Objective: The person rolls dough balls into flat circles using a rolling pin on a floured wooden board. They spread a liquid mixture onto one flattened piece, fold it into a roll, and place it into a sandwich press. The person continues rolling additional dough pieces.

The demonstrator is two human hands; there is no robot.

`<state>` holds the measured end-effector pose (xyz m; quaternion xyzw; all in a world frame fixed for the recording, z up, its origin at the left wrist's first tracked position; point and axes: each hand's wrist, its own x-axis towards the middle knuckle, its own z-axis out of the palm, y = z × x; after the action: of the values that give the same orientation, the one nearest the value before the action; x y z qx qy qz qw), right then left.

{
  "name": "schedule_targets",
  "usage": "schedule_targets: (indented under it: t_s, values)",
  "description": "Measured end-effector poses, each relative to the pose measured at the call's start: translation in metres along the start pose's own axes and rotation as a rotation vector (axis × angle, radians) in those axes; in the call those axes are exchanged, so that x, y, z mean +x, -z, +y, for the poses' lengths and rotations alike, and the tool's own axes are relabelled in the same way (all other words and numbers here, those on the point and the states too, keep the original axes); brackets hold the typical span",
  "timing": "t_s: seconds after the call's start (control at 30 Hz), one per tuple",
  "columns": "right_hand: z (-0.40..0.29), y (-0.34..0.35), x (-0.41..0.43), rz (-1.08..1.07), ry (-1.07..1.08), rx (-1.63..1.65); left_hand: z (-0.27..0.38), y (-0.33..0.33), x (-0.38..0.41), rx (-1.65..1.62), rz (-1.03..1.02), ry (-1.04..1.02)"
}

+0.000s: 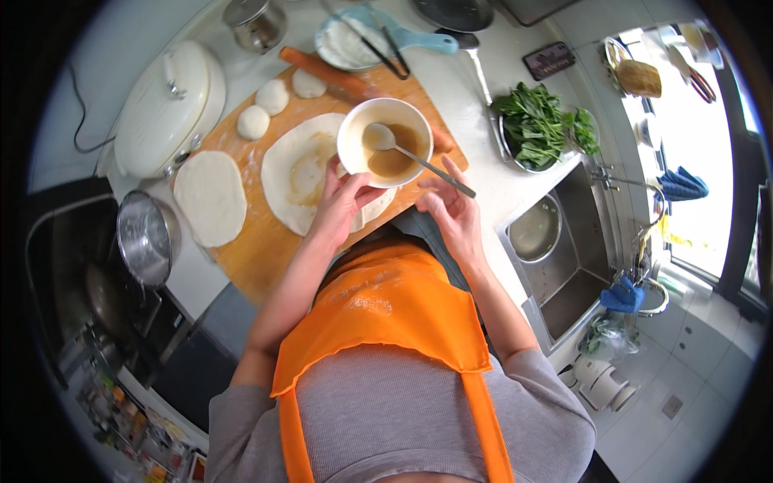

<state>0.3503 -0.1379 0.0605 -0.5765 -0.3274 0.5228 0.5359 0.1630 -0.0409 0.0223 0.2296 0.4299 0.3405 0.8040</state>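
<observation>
My left hand [344, 205] grips a white bowl [352, 142] by its near side, tilted over the board. A brown liquid [395, 164] lies in it, with a metal spoon [416, 158] resting inside and its handle over the rim. My right hand [453, 214] is beside the bowl, fingers apart near the handle's end, holding nothing. Below the bowl a rolled-out dough sheet [284, 160] carries a brownish wet smear; the bowl hides part of it. A second flat dough piece [210, 199] lies to the left on the wooden board [241, 268].
Dough balls [272, 97] and a wooden rolling pin [323, 72] lie at the board's far side. Beyond is a blue pan [423, 41] of white flour with tongs [386, 51]. Leafy greens [534, 121] stand right, near the sink [586, 265]. A metal bowl [145, 238] stands left.
</observation>
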Motion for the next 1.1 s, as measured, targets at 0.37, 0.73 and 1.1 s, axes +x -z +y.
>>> schedule_targets:
  t_s: [0.37,0.73,1.1]
  values:
    - [0.033,0.11,-0.051,0.43,-0.11,0.005,-0.021,-0.121,0.193,0.603,-0.218,0.093]
    - [0.049,0.053,0.019,0.077,-0.029,-0.439,-0.038,-0.096,0.237,1.081,-0.041,-0.235]
    - [0.087,-0.105,0.206,-0.382,0.8,-1.005,0.046,0.16,0.047,1.567,0.607,-0.869]
